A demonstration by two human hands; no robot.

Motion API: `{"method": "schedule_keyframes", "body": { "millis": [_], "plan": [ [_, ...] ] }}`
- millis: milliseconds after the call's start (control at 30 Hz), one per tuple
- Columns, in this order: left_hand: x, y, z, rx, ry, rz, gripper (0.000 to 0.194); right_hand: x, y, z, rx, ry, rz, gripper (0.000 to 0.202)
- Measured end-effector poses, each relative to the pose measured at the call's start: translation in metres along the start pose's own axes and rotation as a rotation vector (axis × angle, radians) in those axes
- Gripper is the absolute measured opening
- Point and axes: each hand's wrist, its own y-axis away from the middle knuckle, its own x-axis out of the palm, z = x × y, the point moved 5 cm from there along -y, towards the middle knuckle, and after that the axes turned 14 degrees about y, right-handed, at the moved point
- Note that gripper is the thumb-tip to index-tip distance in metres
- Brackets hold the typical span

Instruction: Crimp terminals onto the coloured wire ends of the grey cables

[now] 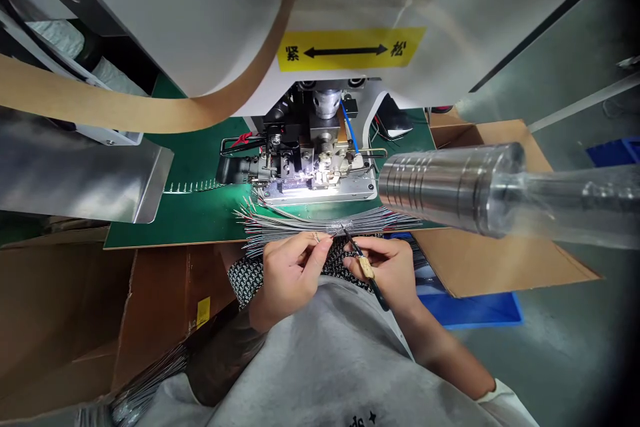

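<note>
My left hand (293,270) is closed in a pinch in front of the table edge, with a small thin piece at its fingertips, too small to name. Dark-handled tweezers (367,269) with a pale wrapped middle are held in my right hand (393,273), their tips pointing up and left near my left fingertips. Just beyond both hands, a bundle of grey wires (305,221) lies along the front of the green table (200,223). Behind the bundle stands a lit crimping machine (320,167) with a metal base.
A shiny metal cylinder (450,187) juts in from the right above an open cardboard box (480,260). A blue tray (475,310) is below it. Brown boxes (160,300) stand at left, under a metal guide (85,167). A paper strip (165,113) curves overhead.
</note>
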Motion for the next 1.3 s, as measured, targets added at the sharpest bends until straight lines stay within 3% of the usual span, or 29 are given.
{"method": "schedule_keyframes", "body": {
  "millis": [333, 500, 733, 867, 1067, 1300],
  "plan": [
    [-0.005, -0.002, 0.009, -0.237, 0.21, -0.1, 0.019, 0.023, 0.003, -0.001, -0.135, -0.005, 0.163, 0.017],
    [-0.007, 0.0, 0.011, -0.21, 0.26, -0.073, 0.016, 0.022, 0.003, 0.005, -0.165, 0.023, 0.131, 0.012],
    [-0.005, 0.002, 0.007, -0.084, 0.073, 0.003, 0.026, 0.017, 0.003, 0.008, -0.126, 0.081, 0.057, 0.003],
    [-0.003, 0.004, 0.006, -0.053, 0.046, 0.016, 0.024, 0.018, 0.005, 0.003, -0.063, 0.085, 0.037, 0.012],
    [-0.005, 0.007, 0.01, -0.062, 0.1, -0.001, 0.023, 0.024, 0.003, -0.003, -0.032, 0.012, 0.097, 0.018],
    [-0.011, 0.005, 0.012, -0.172, 0.204, -0.093, 0.022, 0.03, 0.004, 0.005, -0.19, 0.032, 0.168, 0.01]
  ]
}}
